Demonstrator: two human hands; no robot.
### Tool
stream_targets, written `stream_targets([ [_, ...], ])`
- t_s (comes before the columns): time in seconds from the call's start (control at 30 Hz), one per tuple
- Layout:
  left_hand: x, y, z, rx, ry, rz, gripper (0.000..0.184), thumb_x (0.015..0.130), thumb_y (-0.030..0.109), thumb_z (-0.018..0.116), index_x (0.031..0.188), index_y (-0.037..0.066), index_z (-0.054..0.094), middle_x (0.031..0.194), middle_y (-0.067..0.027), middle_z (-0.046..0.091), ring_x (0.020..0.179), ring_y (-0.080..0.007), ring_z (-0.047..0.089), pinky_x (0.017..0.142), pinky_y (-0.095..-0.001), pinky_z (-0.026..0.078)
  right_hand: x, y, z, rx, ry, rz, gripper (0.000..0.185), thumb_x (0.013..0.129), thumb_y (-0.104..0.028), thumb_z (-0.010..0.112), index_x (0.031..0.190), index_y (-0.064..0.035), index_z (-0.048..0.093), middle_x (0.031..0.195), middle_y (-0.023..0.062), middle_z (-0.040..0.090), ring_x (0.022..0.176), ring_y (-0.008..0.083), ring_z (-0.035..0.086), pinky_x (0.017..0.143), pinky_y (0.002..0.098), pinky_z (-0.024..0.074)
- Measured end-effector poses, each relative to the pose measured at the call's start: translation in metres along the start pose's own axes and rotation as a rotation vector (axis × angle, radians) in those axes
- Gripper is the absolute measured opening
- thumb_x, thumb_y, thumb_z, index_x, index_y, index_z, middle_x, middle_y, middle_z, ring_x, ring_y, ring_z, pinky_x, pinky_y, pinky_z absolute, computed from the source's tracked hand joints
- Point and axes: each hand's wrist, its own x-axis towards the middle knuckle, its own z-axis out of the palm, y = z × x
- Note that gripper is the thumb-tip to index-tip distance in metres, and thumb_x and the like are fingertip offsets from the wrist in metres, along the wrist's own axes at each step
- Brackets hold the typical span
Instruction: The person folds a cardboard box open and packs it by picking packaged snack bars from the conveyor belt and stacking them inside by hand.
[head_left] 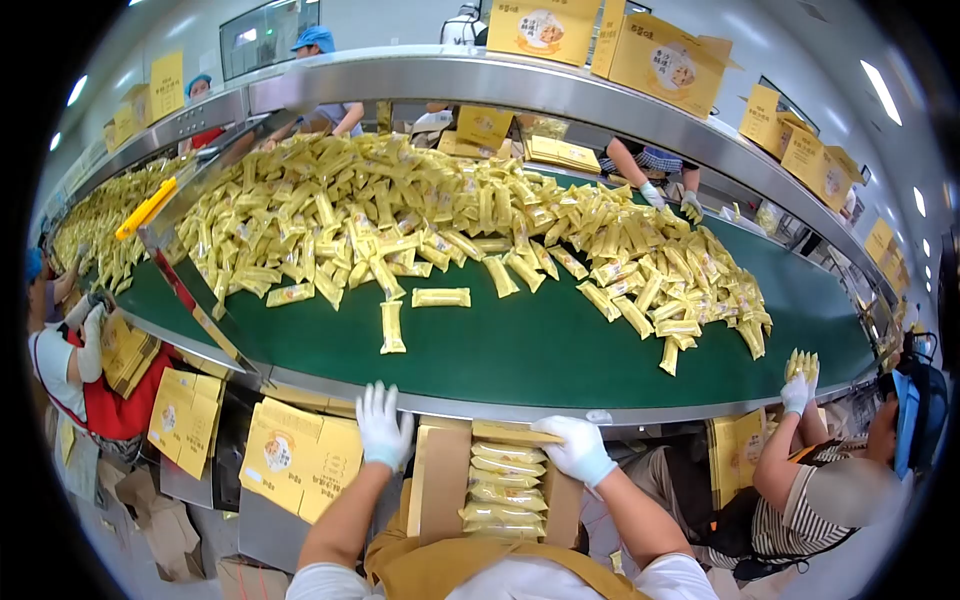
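My left hand (pixel 383 425), in a white glove, is raised at the belt's near edge with its fingers spread and nothing in it. My right hand (pixel 576 449), also gloved, closes over the far right corner of an open cardboard box (pixel 440 487) and grips its yellow flap (pixel 512 433). Inside that box, several yellow wrapped snack packs (pixel 505 484) lie stacked in a row. Beyond both hands, a large heap of the same packs (pixel 350 200) covers much of the green conveyor belt (pixel 520 360). Single packs (pixel 393 328) lie apart from the heap, nearer to me.
Flat yellow cartons (pixel 300 455) lie to my left. A slanted metal divider (pixel 205 315) crosses the belt at left. A co-worker in stripes (pixel 810 490) holds packs (pixel 801 364) at right; other people work across the belt. Yellow cartons (pixel 670 62) stand on the upper metal shelf (pixel 420 68).
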Motion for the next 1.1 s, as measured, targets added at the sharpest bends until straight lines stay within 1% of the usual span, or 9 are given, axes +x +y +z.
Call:
stream_targets([
  [0.33,-0.082,0.109,-0.031,-1.062,-0.585,-0.14,0.095,0.091,0.056,0.067,0.157,0.008,0.019,0.149,-0.0158,0.046,0.142,-0.0352,0.039,0.115,-0.0586,0.032,0.003,0.027,-0.021,-0.033,0.262,0.527,0.025,0.092,-0.026,0.067,0.107,-0.0075,0.075,0.094,0.0218,0.072,0.087,0.043,0.068,0.077,0.0476,0.0557],
  [0.43,-0.07,0.11,0.006,-1.146,-0.676,0.01,0.113,0.088,0.037,0.077,0.158,0.009,-0.008,0.157,-0.0189,0.032,0.145,-0.0316,0.035,0.117,-0.0534,0.033,0.009,0.045,-0.02,-0.081,0.126,0.627,0.037,0.093,-0.035,0.065,0.105,-0.0008,0.073,0.092,0.026,0.07,0.087,0.0467,0.067,0.078,0.0503,0.0543],
  [0.6,-0.053,0.086,0.091,-1.644,-0.53,-0.176,0.085,0.095,0.056,0.045,0.16,0.013,0.01,0.161,-0.0154,0.031,0.145,-0.0312,0.036,0.12,-0.0521,0.029,0.032,0.036,-0.064,0.227,0.198,0.336,0.04,0.095,-0.031,0.061,0.108,0.0055,0.068,0.098,0.0293,0.069,0.093,0.044,0.067,0.081,0.044,0.0542],
  [0.73,0.129,0.113,-0.064,-1.239,-0.342,0.102,0.088,0.091,0.026,0.074,0.154,0.005,0.016,0.149,-0.0177,0.044,0.135,-0.0294,0.049,0.113,-0.045,0.042,0.089,0.019,-0.132,0.83,0.319,0.077,0.061,0.096,-0.032,0.046,0.137,0.0121,0.051,0.139,0.0152,0.058,0.124,0.0174,0.053,0.106,0.033,0.0408],
  [0.83,0.253,0.095,-0.055,-2.387,-0.883,-0.346,0.084,0.1,0.072,0.021,0.148,0.007,0.046,0.146,-0.0153,0.053,0.129,-0.03,0.057,0.11,-0.0442,0.045,0.162,0.027,-0.176,1.081,0.407,-0.214,0.063,0.103,-0.037,0.041,0.145,0.0094,0.046,0.143,0.0145,0.054,0.136,0.0246,0.049,0.116,0.0389,0.0344],
  [0.93,0.399,0.125,-0.109,-1.089,0.25,0.548,0.036,0.097,0.015,0.064,0.13,0.005,0.057,0.123,-0.0087,0.066,0.111,-0.0233,0.064,0.096,-0.0375,0.053,0.268,0.035,-0.228,0.929,0.455,-0.572,0.049,0.106,-0.03,0.043,0.141,0.0038,0.051,0.137,0.0125,0.059,0.129,0.0228,0.054,0.11,0.038,0.0399],
  [0.97,0.459,0.097,-0.112,-0.349,0.384,0.528,0.05,0.103,0.025,0.056,0.147,0.003,0.044,0.141,-0.0121,0.056,0.128,-0.0274,0.052,0.108,-0.0404,0.043,0.293,0.027,-0.245,0.897,0.554,-0.44,0.042,0.106,-0.025,0.047,0.138,0.0002,0.054,0.133,0.0124,0.06,0.126,0.0237,0.056,0.104,0.0379,0.0468],
  [1.03,0.483,0.174,-0.172,-1.25,0.329,0.312,0.047,0.099,0.03,0.065,0.135,0.001,0.055,0.122,-0.0118,0.066,0.107,-0.0174,0.06,0.091,-0.0319,0.051,0.346,0.024,-0.272,0.783,0.637,-0.465,0.048,0.097,-0.023,0.058,0.138,0.0011,0.054,0.133,0.0161,0.059,0.124,0.0279,0.057,0.105,0.0353,0.0449],
  [1.1,0.523,0.184,-0.181,-1.109,0.291,0.415,0.059,0.105,0.044,0.053,0.145,0.001,0.047,0.128,-0.0124,0.063,0.109,-0.0176,0.061,0.094,-0.0331,0.05,0.383,0.019,-0.294,0.635,0.612,-0.434,0.059,0.093,-0.024,0.065,0.144,0.0003,0.049,0.136,0.0205,0.055,0.126,0.0307,0.055,0.11,0.0336,0.0396],
])
